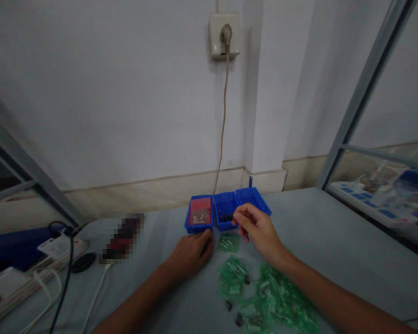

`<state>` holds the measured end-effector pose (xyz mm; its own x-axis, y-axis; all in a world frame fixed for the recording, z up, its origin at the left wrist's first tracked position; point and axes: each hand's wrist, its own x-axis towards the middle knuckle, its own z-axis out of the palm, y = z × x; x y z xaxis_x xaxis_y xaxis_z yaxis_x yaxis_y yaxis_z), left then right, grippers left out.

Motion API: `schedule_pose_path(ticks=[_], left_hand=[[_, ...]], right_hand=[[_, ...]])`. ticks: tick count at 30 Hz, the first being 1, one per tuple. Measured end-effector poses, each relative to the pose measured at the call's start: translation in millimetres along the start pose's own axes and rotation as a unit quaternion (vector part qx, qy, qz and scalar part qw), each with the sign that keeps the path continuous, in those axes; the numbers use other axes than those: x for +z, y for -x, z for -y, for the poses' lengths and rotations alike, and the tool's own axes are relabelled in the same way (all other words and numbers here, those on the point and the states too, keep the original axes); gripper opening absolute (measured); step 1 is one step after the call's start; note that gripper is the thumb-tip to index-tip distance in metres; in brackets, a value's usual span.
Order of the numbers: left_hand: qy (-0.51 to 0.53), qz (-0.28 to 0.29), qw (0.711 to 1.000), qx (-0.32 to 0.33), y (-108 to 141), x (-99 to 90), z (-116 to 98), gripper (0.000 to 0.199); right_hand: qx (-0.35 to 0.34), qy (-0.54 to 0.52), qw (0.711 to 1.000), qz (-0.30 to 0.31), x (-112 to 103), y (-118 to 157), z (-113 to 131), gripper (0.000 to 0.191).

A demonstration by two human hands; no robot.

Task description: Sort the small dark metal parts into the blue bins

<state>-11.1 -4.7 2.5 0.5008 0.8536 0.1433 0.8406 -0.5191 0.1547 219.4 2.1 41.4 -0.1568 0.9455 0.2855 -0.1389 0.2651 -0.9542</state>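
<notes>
My right hand (256, 227) hovers at the front of the middle blue bin (226, 198), thumb and fingers pinched together; whatever they hold is too small to make out. Small dark pieces (226, 217) lie in that bin. My left hand (191, 253) rests on the table with curled fingers, close to the front of the left blue bin (199, 228); its grip is hidden. That left bin contains a pink sheet (200, 204) and clear bags of small parts. Between my hands lies a small green bag (228, 242) with shiny pieces inside. A right blue bin (252, 197) stands behind my right hand.
Many green bags (282, 301) are heaped under my right forearm, with another cluster (232, 273) and dark bits nearby. At left are a blurred-out device (121, 239), cables and a power strip (69, 255). Metal frame posts (358, 88) flank the table; a wall stands behind.
</notes>
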Motion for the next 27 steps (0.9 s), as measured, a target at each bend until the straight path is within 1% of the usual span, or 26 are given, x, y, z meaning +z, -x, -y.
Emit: schedule_pose_path(ticks=[2,6,10,14,18,23,27], left_hand=[[-0.002,-0.002,1.0,0.0,0,0.1,0,0.014],[-0.007,-0.001,1.0,0.002,0,0.4,0,0.014],[-0.001,-0.001,1.0,0.003,1,-0.5,0,0.014],[0.002,0.001,1.0,0.001,1,-1.5,-1,0.015],[0.002,0.004,1.0,-0.001,1,-1.5,-1,0.014],[-0.002,0.002,1.0,-0.006,1,0.2,0,0.016],[0.001,-0.002,1.0,-0.003,0,0.8,0,0.015]], right_hand=[[0.016,-0.038,0.999,-0.001,-1,-2,1,0.03],[0.061,-0.098,0.993,-0.029,-2,-5,-1,0.037],[0.128,-0.175,0.975,-0.05,-4,-7,-6,0.042],[0.167,-0.237,0.956,-0.041,-7,-10,-11,0.043],[0.162,-0.244,0.955,-0.038,-8,-11,-13,0.042],[0.106,-0.159,0.978,-0.079,-5,-9,-9,0.039],[0.057,-0.102,0.991,-0.071,-4,-7,-6,0.032]])
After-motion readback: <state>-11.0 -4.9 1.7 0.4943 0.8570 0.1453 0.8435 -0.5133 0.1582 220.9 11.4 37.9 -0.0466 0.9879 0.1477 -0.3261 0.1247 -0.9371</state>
